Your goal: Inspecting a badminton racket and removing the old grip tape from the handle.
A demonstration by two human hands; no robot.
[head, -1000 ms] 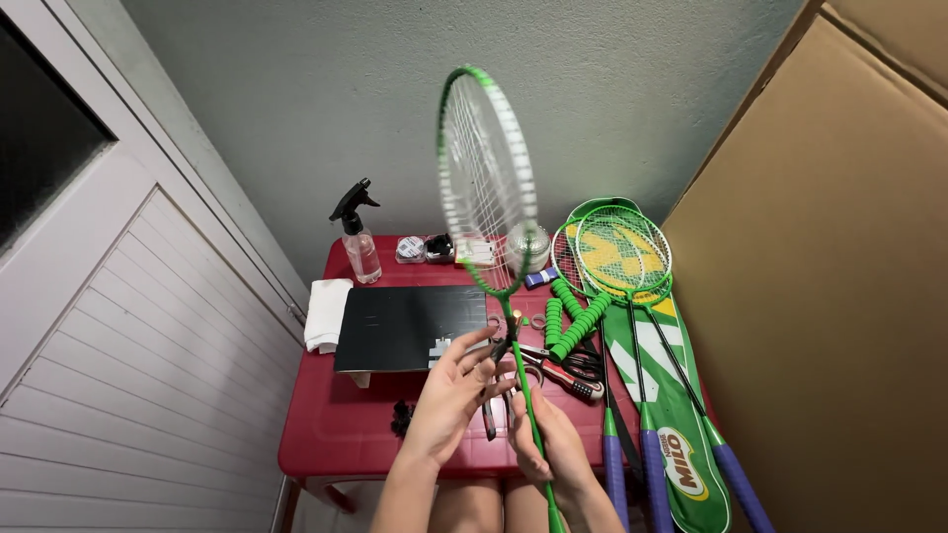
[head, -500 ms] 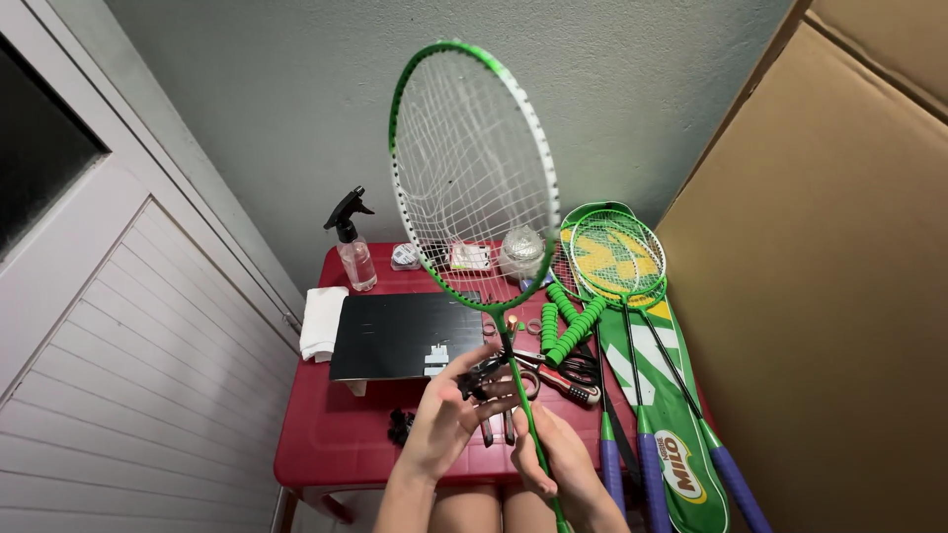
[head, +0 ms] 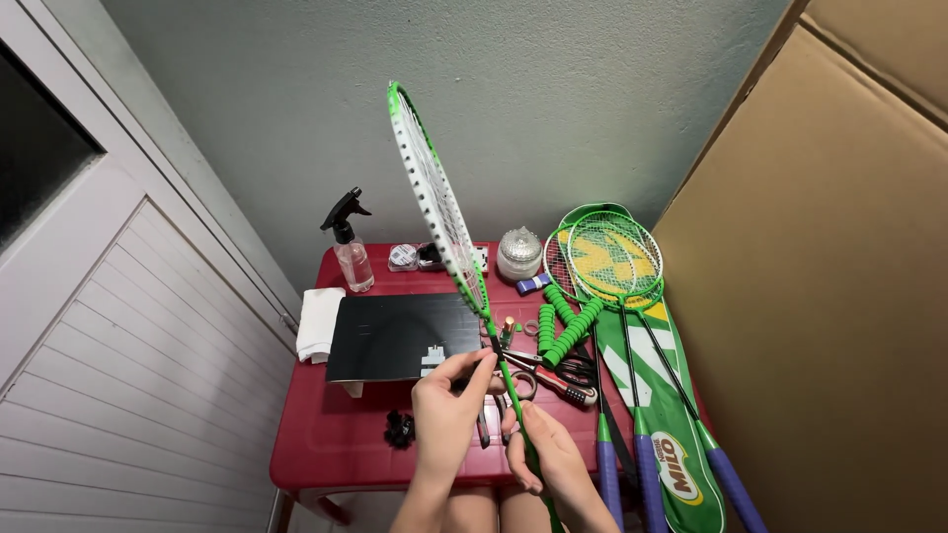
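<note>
With the left hand (head: 446, 410) pinching the green racket (head: 444, 222) at its throat and the right hand (head: 548, 456) clenched round the shaft, its head rising toward 12 o'clock above the red worktop (head: 336, 439), a careless swing could topple the spray bottle (head: 351, 249) at 10 o'clock.

Racket handle (head: 546, 498) hidden under right hand (head: 548, 456), cut off at bottom edge.
</note>
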